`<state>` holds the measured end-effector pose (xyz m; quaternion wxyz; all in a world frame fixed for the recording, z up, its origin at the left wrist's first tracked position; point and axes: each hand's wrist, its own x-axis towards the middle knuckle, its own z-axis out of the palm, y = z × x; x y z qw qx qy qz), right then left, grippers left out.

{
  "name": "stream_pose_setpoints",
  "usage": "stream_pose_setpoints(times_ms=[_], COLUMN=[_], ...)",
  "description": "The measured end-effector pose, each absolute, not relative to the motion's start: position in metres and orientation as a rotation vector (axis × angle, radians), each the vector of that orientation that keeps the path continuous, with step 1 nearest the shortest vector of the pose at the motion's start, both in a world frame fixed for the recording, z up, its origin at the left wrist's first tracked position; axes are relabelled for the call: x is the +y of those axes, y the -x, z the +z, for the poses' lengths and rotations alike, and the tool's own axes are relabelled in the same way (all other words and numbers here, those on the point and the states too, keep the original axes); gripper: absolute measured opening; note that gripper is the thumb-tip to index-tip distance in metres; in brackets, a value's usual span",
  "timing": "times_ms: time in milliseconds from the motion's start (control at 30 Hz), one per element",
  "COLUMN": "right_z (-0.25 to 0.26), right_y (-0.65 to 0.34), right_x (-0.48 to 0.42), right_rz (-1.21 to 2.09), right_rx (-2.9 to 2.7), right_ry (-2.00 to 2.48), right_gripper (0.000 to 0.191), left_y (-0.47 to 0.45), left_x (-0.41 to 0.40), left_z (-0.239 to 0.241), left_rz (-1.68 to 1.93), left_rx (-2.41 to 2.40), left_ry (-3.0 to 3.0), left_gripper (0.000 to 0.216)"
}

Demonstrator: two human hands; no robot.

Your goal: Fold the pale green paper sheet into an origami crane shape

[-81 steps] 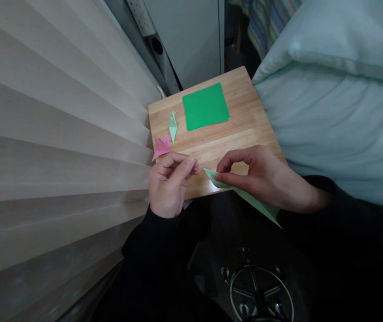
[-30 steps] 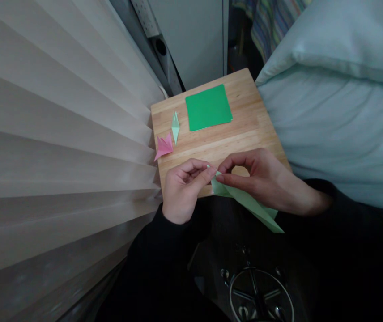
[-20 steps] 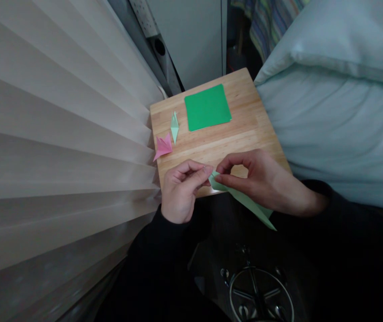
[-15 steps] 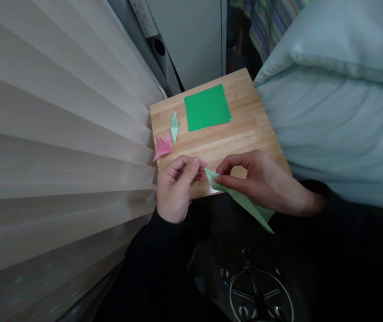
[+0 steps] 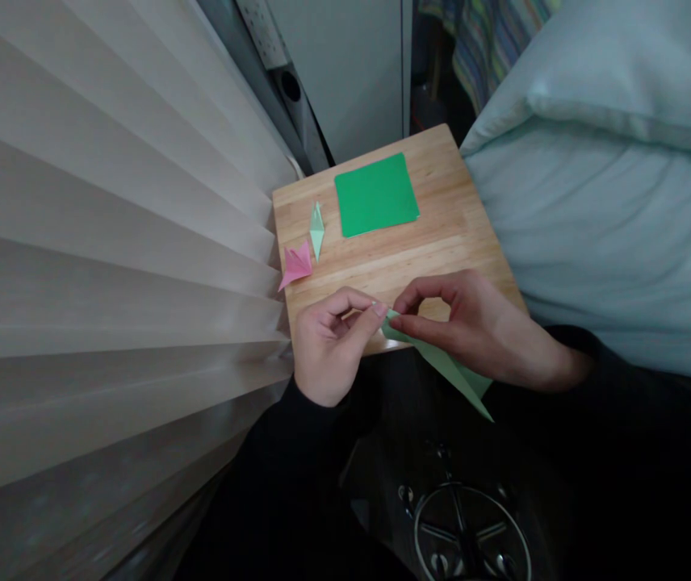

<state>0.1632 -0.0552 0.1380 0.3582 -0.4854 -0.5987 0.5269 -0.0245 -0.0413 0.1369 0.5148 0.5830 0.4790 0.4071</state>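
Note:
A folded sheet of light green origami paper (image 5: 451, 367) slants over the near edge of the small wooden table (image 5: 442, 250). My left hand (image 5: 337, 343) pinches its upper left tip between thumb and forefinger. Close beside it, my right hand (image 5: 463, 323) grips the same paper between thumb and fingers, so the two pinches nearly meet. The paper's lower end hangs free past the table edge, and part of it is hidden behind my right hand. Farther left lie a pink folded paper figure (image 5: 295, 264) and a narrow pale green folded one (image 5: 317, 231).
A stack of green square paper (image 5: 377, 195) lies at the back of the table. Pleated curtain (image 5: 109, 282) borders the left side, and bedding (image 5: 600, 234) the right. A white cabinet (image 5: 345, 73) stands behind. Below is a wheeled chair base (image 5: 471, 528).
My left hand has moved a little to the right and closed its thumb and forefinger on the paper's tip. My right hand has kept its hold, almost unmoved.

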Motion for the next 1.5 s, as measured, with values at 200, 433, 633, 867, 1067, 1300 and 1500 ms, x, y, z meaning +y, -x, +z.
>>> stream_pose_setpoints(times_ms=[200, 433, 633, 867, 1067, 1300, 1500], right_z=[0.138, 0.136, 0.134, 0.136, 0.137, 0.139, 0.141], right_y=[-0.163, -0.163, -0.164, -0.163, -0.163, -0.168, -0.17], right_x=[-0.056, -0.056, -0.055, -0.055, -0.055, -0.052, -0.052], right_rz=[1.369, 1.4, 1.415, 1.544, 1.606, 1.525, 1.513], right_rx=[-1.555, -1.542, -1.498, -1.501, -1.47, -1.515, -1.56], right_ry=[1.264, 1.28, 1.289, 1.251, 1.25, 1.28, 1.268], right_gripper=[0.015, 0.018, 0.026, 0.02, 0.022, 0.026, 0.026], left_y=[0.026, 0.03, 0.023, 0.031, 0.032, 0.031, 0.035], left_x=[-0.042, -0.043, -0.041, -0.037, -0.038, -0.036, -0.035], left_z=[0.144, 0.14, 0.145, 0.134, 0.134, 0.137, 0.131], left_rz=[0.914, 0.976, 0.882, 0.97, 0.865, 0.848, 0.776], left_rx=[1.205, 1.164, 1.146, 1.242, 1.168, 1.192, 1.07], left_ry=[-1.676, -1.556, -1.507, -1.38, -1.259, -1.302, -1.214], left_gripper=[0.022, 0.027, 0.01, 0.013, 0.02, 0.025, 0.028])
